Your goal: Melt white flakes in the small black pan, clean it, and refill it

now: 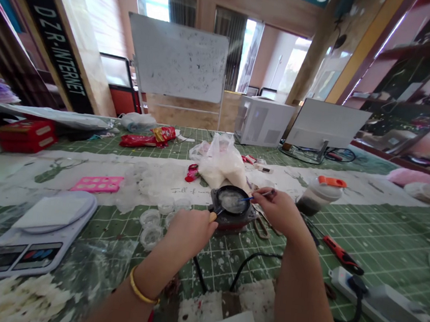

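My left hand (192, 233) is closed around the handle of a small black frying pan (249, 194), its yellowish end showing by my thumb. The pan rests on a small dark hot plate (227, 225). Whitish, partly clear stuff (229, 201) covers the pan's bottom. My right hand (276, 208) pinches a thin blue stirring stick (246, 199), whose tip reaches into the pan; its exact kind is too small to tell. Right behind the pan stands a clear plastic bag of white material (224, 167). Scissors (261, 228) lie right of the hot plate, partly hidden by my right hand.
Clear small cups (151, 236) stand left of my left hand, near a pink mold (97, 183) and a kitchen scale (34, 229). To the right are an orange-lidded container (321, 195), a red-black utility knife (343, 255) and a power strip (384, 307). Black cables cross the front.
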Demonstrator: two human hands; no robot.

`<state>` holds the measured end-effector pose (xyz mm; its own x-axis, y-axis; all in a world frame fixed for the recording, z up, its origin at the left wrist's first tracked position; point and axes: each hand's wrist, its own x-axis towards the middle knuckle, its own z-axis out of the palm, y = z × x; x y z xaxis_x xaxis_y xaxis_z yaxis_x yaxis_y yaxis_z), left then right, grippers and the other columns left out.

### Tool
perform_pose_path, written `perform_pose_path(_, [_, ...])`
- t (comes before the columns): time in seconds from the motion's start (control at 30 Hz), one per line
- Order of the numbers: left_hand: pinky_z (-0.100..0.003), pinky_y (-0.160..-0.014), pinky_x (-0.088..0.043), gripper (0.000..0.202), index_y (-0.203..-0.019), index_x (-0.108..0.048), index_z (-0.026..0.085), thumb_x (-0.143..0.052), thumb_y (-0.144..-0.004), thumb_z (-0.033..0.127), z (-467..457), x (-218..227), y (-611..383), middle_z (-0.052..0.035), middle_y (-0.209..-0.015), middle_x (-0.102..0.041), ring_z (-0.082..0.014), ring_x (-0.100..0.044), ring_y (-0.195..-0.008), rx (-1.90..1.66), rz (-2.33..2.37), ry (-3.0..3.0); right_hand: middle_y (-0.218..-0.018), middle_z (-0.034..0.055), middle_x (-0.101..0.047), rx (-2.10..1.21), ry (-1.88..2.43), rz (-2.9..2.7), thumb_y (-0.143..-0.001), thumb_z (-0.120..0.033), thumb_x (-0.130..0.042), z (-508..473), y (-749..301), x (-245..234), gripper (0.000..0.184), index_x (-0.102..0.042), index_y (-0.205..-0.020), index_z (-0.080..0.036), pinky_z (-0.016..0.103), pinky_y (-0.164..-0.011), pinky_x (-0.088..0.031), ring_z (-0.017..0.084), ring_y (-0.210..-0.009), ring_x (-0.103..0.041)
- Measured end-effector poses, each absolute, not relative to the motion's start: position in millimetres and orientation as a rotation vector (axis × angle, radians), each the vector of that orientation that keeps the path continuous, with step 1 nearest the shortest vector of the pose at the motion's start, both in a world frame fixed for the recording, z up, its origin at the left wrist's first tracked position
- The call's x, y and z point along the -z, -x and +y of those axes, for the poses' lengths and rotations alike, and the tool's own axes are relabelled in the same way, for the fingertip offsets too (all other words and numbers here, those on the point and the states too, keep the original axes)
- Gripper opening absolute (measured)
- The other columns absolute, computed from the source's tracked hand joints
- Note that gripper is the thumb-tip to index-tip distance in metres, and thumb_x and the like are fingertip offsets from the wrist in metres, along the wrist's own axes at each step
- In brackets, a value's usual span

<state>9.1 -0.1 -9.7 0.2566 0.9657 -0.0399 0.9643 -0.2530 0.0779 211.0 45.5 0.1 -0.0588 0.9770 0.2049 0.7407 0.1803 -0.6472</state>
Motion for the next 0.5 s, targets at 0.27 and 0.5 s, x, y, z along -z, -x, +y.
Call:
perform_pose_path(0.27, [-0.03, -0.063, -0.042, 0.035, -0.081, -0.057, 0.016, -0.031, -0.086, 0.04, -0.1, 10.3, -9.3, -0.0087, -0.078, -0.065, -0.0215, -0.062, -0.074, -0.029, 1.871, -2.439, -0.078, 0.0044, -0.068, -0.434, 1.6, -1.86, -0.077, -0.035, -0.047, 50.0, -202.4, 3.6, 0.026, -0.066, -0.083, -0.019, 0.028, -0.069, -0.041, 0.019, -0.076, -0.06])
perform_pose_path(0.5, [-0.03, -0.064, -0.042, 0.035, -0.081, -0.057, 0.016, -0.032, -0.085, 0.04, 0.4, 10.2, -9.9, -0.0089, -0.079, -0.065, -0.0216, -0.062, -0.074, -0.025, 1.882, -2.436, -0.078, 0.0026, -0.068, -0.578, 1.512, -1.936, -0.078, -0.036, -0.046, 47.7, -207.5, 2.2, 0.026, -0.065, -0.085, -0.021, 0.026, -0.067, -0.042, 0.018, -0.074, -0.06])
